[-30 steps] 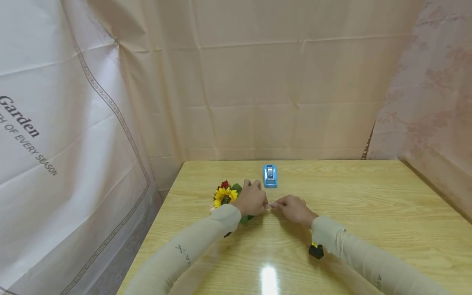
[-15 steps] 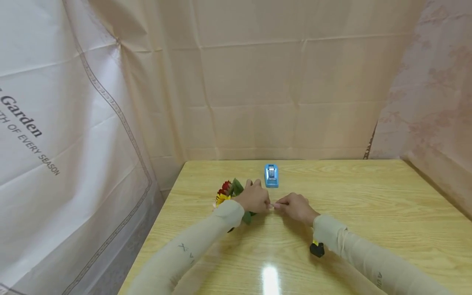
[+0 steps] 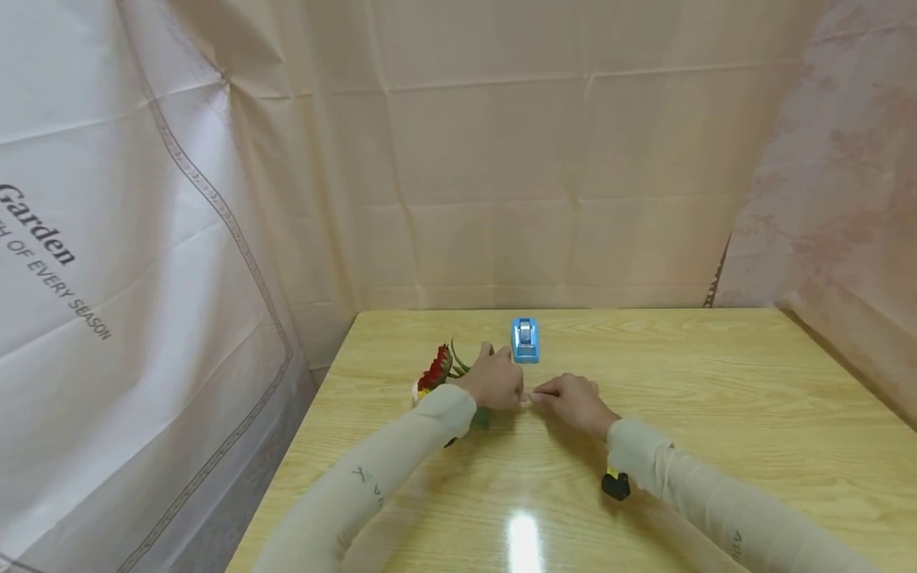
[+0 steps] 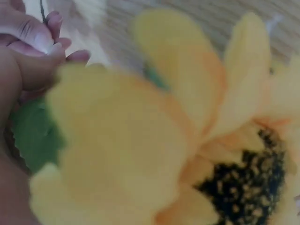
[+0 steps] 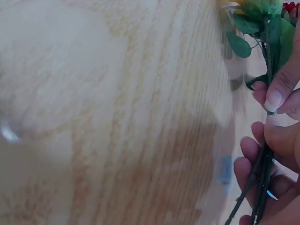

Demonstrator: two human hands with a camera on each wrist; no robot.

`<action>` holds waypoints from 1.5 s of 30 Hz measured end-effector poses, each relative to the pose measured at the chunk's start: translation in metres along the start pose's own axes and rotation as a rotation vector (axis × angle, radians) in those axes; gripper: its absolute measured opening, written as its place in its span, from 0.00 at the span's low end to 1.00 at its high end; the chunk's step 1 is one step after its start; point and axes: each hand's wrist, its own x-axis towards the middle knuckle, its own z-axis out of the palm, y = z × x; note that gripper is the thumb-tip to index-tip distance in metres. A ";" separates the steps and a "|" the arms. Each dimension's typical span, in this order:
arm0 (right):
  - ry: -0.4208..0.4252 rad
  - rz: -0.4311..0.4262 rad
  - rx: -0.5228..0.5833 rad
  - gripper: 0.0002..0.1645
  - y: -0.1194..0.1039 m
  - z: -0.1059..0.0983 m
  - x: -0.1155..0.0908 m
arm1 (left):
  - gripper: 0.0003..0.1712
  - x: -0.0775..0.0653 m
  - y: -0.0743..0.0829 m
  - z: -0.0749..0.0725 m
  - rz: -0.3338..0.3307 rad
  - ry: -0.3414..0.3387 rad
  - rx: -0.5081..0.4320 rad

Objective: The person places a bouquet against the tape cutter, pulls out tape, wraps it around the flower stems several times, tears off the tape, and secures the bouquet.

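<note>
Left grip (image 3: 495, 380) and right grip (image 3: 575, 403) both pinch the stems (image 5: 263, 177); the flowers (image 3: 434, 371) lie beside the left grip, probably light and soft-petalled, best held by those stiffer stems.

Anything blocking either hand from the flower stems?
Nothing visible. The left hand and right hand both hold the flower stems, the left closer to the sunflower. The blue tape dispenser sits farther back on the table, beyond the hands, not between them and the stems.
</note>
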 end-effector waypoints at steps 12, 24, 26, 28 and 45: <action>-0.063 0.050 -0.020 0.16 -0.005 -0.004 0.004 | 0.14 -0.007 0.003 0.011 0.016 0.154 0.179; -0.163 0.104 0.083 0.18 -0.006 -0.011 0.008 | 0.15 -0.015 0.009 0.016 0.062 0.216 0.378; -0.162 0.110 0.096 0.18 -0.005 -0.011 0.009 | 0.14 -0.015 0.009 0.016 0.074 0.200 0.362; -0.156 0.122 0.110 0.17 -0.005 -0.010 0.009 | 0.14 -0.014 0.008 0.015 0.082 0.173 0.317; -0.090 0.145 0.133 0.16 -0.011 -0.012 0.009 | 0.18 0.006 -0.008 0.002 0.011 -0.005 -0.158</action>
